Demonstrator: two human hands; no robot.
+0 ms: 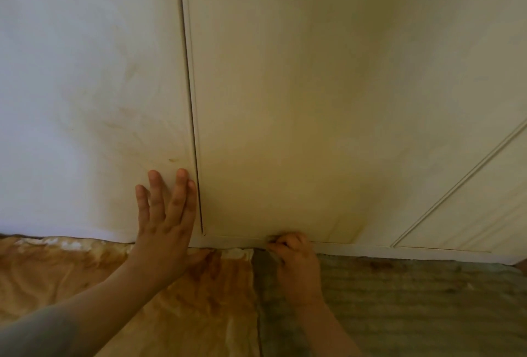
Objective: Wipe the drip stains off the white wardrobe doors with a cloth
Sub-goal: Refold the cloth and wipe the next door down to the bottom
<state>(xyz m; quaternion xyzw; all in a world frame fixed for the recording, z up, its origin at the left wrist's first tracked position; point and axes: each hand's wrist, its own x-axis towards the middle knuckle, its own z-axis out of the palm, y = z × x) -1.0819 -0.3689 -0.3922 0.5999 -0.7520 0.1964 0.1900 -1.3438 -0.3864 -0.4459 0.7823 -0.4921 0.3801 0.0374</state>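
Two white wardrobe doors fill the view: the left door (85,85) and the right door (313,100), split by a dark vertical gap. Faint brownish smears and a small spot mark the left door's lower part near the gap. My left hand (164,214) lies flat on the left door, fingers spread, right beside the gap. My right hand (296,262) is curled at the bottom edge of the right door, pinching a small grey cloth (272,239) that mostly hides under the fingers.
Below the doors lies a tan, rust-stained sheet (114,285) on the left and a grey ribbed mat (413,299) on the right. A third panel with diagonal grooves (470,199) stands at the far right.
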